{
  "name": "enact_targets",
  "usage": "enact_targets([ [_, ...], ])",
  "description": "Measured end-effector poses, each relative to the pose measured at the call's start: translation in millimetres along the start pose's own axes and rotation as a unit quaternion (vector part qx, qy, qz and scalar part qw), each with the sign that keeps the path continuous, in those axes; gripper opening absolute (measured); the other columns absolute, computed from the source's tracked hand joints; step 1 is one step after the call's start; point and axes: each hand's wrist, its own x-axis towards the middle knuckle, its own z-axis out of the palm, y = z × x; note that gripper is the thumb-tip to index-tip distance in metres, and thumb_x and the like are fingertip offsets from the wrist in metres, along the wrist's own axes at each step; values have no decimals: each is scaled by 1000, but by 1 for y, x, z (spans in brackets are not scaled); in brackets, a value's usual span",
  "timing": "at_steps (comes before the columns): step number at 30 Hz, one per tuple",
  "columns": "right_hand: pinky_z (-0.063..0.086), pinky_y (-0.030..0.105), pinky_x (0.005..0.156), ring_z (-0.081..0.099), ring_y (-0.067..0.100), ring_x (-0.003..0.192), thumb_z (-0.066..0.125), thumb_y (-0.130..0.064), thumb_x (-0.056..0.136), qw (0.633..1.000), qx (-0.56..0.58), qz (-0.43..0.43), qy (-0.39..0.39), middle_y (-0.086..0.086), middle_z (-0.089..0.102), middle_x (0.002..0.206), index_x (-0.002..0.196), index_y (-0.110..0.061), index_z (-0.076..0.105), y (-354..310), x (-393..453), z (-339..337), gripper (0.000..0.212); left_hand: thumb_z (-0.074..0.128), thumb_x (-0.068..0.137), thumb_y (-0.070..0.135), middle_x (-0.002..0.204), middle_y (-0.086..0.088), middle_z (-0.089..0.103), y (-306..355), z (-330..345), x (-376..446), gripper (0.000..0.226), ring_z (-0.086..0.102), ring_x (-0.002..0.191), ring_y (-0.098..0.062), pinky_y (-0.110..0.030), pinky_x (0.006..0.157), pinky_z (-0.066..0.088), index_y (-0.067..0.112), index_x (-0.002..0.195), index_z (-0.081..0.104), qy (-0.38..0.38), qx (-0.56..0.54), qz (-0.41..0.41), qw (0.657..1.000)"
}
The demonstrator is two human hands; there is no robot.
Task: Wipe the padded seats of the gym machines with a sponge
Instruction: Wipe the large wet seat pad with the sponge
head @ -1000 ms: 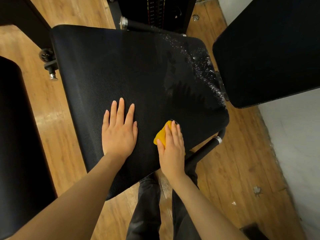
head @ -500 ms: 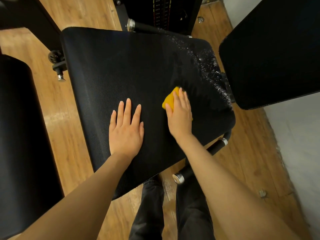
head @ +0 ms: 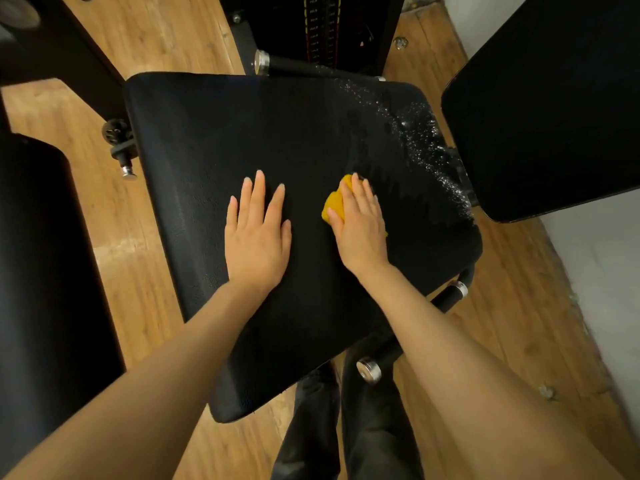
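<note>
A black padded seat (head: 214, 133) fills the middle of the view. White foam droplets (head: 415, 140) speckle its far right corner, with wet streaks beside them. My right hand (head: 362, 230) lies flat over a yellow sponge (head: 334, 204) and presses it onto the seat's right half, fingers fairly straight. Yellow shows past the fingertips and beside the thumb. My left hand (head: 258, 237) rests palm down on the seat just left of it, fingers spread, holding nothing.
Another black pad (head: 554, 98) overhangs at the right, and a third pad (head: 45, 271) stands at the left. A weight stack (head: 318, 26) stands behind the seat. Chrome-capped frame tubes (head: 369, 370) stick out below the seat near my legs. The floor (head: 138, 271) is wood.
My right hand slid the sponge away across the seat, then drew it back level with my left hand. The left hand stayed flat in place.
</note>
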Motion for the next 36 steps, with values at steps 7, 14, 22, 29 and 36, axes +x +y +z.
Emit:
enact_targets([
  [7,8,38,122,2,19,149,37,-35,101,999,26,-20,-3,2,7,161,152,-16,16,3,46,-13,58,33,101,35,160,-11,12,-11,-13,122,52,4,148,-27,-42,119,4,20,151,24,33,45,18,998],
  [14,19,40,114,14,20,145,41,-40,95,1000,-9,-9,-15,1,17,157,149,-18,24,4,-53,16,61,21,102,43,161,-8,8,-29,-7,167,54,1,148,-24,-41,121,4,25,152,17,-7,73,-39,997],
  [22,3,35,120,0,20,148,36,-38,100,997,-20,-60,-41,3,6,161,152,-16,14,-6,85,-18,61,23,101,43,160,-8,11,-26,-6,166,54,4,148,-25,-41,120,7,25,152,20,0,80,-42,996],
  [29,0,34,119,-1,19,149,36,-37,101,997,-35,-63,-32,2,4,161,152,-17,12,-19,154,-34,60,25,101,43,160,-9,10,-27,-5,168,54,3,148,-25,-42,120,7,25,152,19,-6,84,-45,995],
  [36,18,40,115,11,21,146,44,-37,93,997,-13,-56,-43,3,18,158,149,-16,24,-4,51,-17,63,24,101,43,160,-10,13,-26,-6,168,54,8,148,-27,-43,120,11,23,152,21,-6,85,-39,996],
])
